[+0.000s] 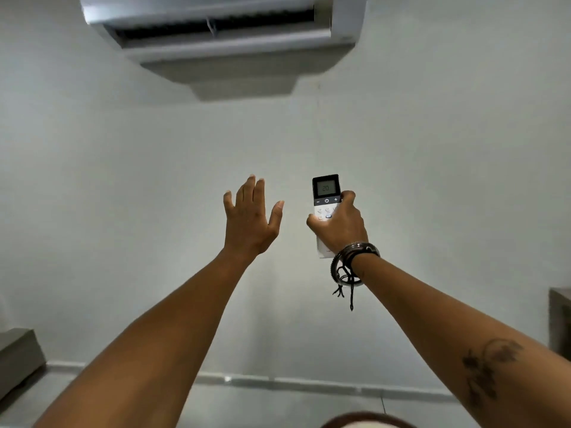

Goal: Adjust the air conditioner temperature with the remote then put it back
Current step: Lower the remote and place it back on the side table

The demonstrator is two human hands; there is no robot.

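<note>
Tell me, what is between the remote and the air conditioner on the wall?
Nothing: in the head view, only bare wall shows between the remote, held up in the right hand, and the air conditioner.

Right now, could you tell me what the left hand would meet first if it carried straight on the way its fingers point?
Probably the wall; the left hand points below the air conditioner, though depth is unclear.

The remote (326, 208) looks like smooth white plastic with a glossy dark panel around its grey display. Well above it, the air conditioner (222, 32) has a matt white casing — plastic by its look. Behind the remote, the wall (432, 149) is painted flat and matt. Just below the remote, bracelets (352, 261) mix shiny metal rings with dark cord — braided, dull.
</note>
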